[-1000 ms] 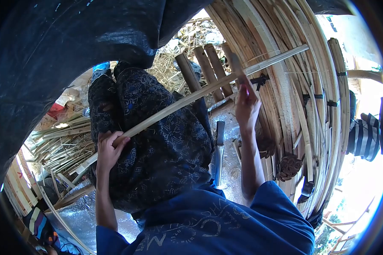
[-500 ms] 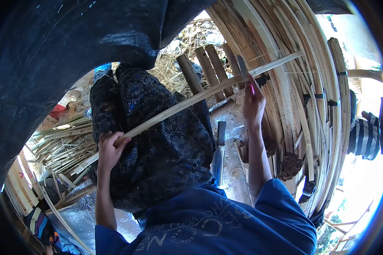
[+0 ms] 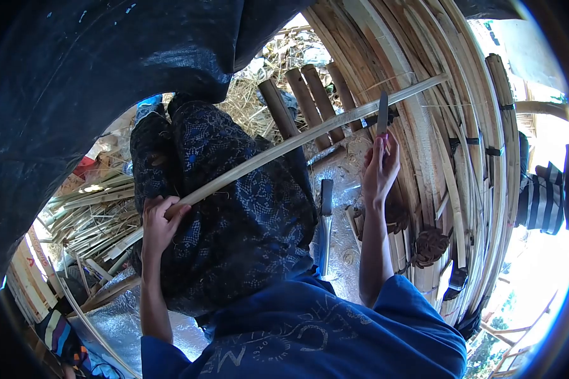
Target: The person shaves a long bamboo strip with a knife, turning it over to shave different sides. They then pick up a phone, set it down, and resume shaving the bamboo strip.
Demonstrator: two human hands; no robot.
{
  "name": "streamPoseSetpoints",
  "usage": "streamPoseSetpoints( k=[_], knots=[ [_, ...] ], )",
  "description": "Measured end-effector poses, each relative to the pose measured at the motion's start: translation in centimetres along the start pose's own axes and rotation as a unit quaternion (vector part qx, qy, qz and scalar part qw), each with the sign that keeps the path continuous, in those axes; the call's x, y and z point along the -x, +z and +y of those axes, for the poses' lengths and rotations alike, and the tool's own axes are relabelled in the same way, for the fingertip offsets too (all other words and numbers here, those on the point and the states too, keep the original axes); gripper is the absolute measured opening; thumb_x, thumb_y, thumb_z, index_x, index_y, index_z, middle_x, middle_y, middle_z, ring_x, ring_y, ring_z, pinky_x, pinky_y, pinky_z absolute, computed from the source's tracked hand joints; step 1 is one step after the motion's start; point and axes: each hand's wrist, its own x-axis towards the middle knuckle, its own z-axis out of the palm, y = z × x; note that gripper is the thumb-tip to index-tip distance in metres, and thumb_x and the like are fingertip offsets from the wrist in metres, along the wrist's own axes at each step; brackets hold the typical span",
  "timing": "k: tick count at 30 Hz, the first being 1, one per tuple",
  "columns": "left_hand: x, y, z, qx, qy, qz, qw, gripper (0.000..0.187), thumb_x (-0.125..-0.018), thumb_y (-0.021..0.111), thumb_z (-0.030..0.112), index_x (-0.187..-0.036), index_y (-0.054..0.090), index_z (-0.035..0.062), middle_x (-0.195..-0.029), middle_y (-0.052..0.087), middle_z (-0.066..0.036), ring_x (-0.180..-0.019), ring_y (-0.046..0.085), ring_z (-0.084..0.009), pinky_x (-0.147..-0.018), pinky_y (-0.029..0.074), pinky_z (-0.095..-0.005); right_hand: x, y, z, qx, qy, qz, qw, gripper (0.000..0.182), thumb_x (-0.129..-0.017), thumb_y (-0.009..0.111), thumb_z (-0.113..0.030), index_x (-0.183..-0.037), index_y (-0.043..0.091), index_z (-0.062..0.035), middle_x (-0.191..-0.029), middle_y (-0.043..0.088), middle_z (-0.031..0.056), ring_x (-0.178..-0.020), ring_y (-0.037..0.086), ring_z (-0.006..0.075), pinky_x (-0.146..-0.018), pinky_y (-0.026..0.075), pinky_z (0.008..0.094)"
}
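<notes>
Makeshift woodworking workshop; long stacked strips (image 3: 423, 170), heaped slivers (image 3: 104, 205), dark sheeting (image 3: 107, 82), a knife (image 3: 383, 115).

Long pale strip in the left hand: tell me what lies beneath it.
Beneath the strip, in this view, are patterned cloth, several brown poles and, toward its far end, stacked strips. Spots right behind it and anything under the cloth are hidden.

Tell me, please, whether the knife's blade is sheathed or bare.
Bare: the knife's blade shows uncovered, jutting out beyond the right hand.
</notes>
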Motion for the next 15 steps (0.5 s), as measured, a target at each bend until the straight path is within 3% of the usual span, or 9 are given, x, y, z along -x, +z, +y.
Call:
streamPoseSetpoints(
  k=[4, 8, 9, 10, 11, 12, 14, 15],
  knots=[
    [0.1, 0.0, 0.2, -0.005, -0.007, 0.012, 1.0, 0.026, -0.082, 0.074, 0.03, -0.086, 0.067, 0.005, -0.071, 0.06, -0.01, -0.074, 0.056, -0.0277, -0.075, 0.041, -0.04, -2.1, 0.0, -2.7, 0.035, -0.053, 0.034, 0.997, 0.028, -0.1, 0.051, -0.034, -0.094, 0.062, -0.0086, -0.055, 0.046, -0.0053, -0.041, 0.038, -0.0001, -0.036, 0.027, 0.017],
    [0.1, 0.1, 0.0, 0.008, -0.007, 0.012, 1.0, 0.026, -0.082, 0.074, 0.03, -0.086, 0.067, 0.0051, -0.072, 0.061, -0.01, -0.074, 0.056, -0.0277, -0.075, 0.041, -0.04, -2.3, 1.4, -3.9, -0.031, 0.006, 0.026, 0.999, 0.034, -0.102, 0.045, -0.034, -0.083, 0.057, -0.0085, -0.052, 0.043, -0.0049, -0.042, 0.038, 0.0016, -0.037, 0.025, 0.022],
    [0.1, 0.0, 0.0, 0.008, -0.009, 0.005, 1.0, 0.026, -0.082, 0.074, 0.03, -0.086, 0.067, 0.0052, -0.072, 0.061, -0.01, -0.074, 0.056, -0.0277, -0.075, 0.041, -0.04, -1.2, 2.0, -3.3, -0.06, 0.058, -0.041, 0.996, 0.042, -0.103, 0.041, -0.039, -0.072, 0.051, -0.0122, -0.051, 0.04, -0.006, -0.042, 0.035, 0.0018, -0.037, 0.024, 0.0229],
    [0.1, 0.0, 0.1, 0.009, -0.011, 0.0, 1.0, 0.025, -0.082, 0.074, 0.029, -0.086, 0.067, 0.0053, -0.072, 0.061, -0.01, -0.074, 0.056, -0.0278, -0.075, 0.041, -0.04, -0.3, 2.3, -0.8, 0.001, 0.092, -0.16, 0.983, 0.047, -0.103, 0.038, -0.042, -0.065, 0.046, -0.0145, -0.05, 0.038, -0.0065, -0.043, 0.034, 0.0033, -0.037, 0.024, 0.0241],
    [0.0, -0.1, 0.1, 0.009, -0.011, 0.002, 1.0, 0.025, -0.082, 0.074, 0.029, -0.086, 0.067, 0.0053, -0.072, 0.061, -0.01, -0.074, 0.056, -0.0278, -0.075, 0.041, -0.04, 2.0, 3.5, -1.4, -0.045, 0.135, -0.215, 0.966, 0.049, -0.103, 0.037, -0.041, -0.065, 0.048, -0.0132, -0.049, 0.036, -0.0064, -0.042, 0.033, 0.0043, -0.037, 0.023, 0.0253],
    [-0.1, 0.0, 0.2, 0.002, -0.001, 0.01, 1.0, 0.025, -0.082, 0.074, 0.029, -0.086, 0.067, 0.0052, -0.072, 0.061, -0.01, -0.074, 0.056, -0.0278, -0.075, 0.041, -0.0399, 4.0, 4.4, -1.4, 0.023, 0.099, -0.242, 0.965, 0.047, -0.103, 0.038, -0.039, -0.067, 0.051, -0.0118, -0.049, 0.037, -0.0065, -0.042, 0.033, 0.0044, -0.037, 0.022, 0.0261],
    [0.2, 0.0, 0.3, -0.005, 0.004, 0.015, 1.0, 0.025, -0.082, 0.074, 0.029, -0.086, 0.066, 0.0052, -0.072, 0.061, -0.01, -0.074, 0.056, -0.0279, -0.075, 0.041, -0.0398, 4.2, 4.3, -2.0, -0.006, 0.13, -0.275, 0.953, 0.047, -0.103, 0.039, -0.038, -0.069, 0.053, -0.0099, -0.05, 0.038, -0.0062, -0.042, 0.033, 0.0037, -0.037, 0.022, 0.0253],
    [0.2, -0.1, 0.3, -0.006, 0.003, 0.014, 1.0, 0.025, -0.082, 0.074, 0.029, -0.086, 0.067, 0.0051, -0.072, 0.061, -0.01, -0.073, 0.056, -0.0278, -0.075, 0.041, -0.0398, 3.1, 3.7, -2.9, -0.02, 0.146, -0.23, 0.962, 0.046, -0.103, 0.039, -0.037, -0.069, 0.052, -0.01, -0.05, 0.038, -0.0062, -0.042, 0.033, 0.0032, -0.037, 0.022, 0.0245]
  ],
)
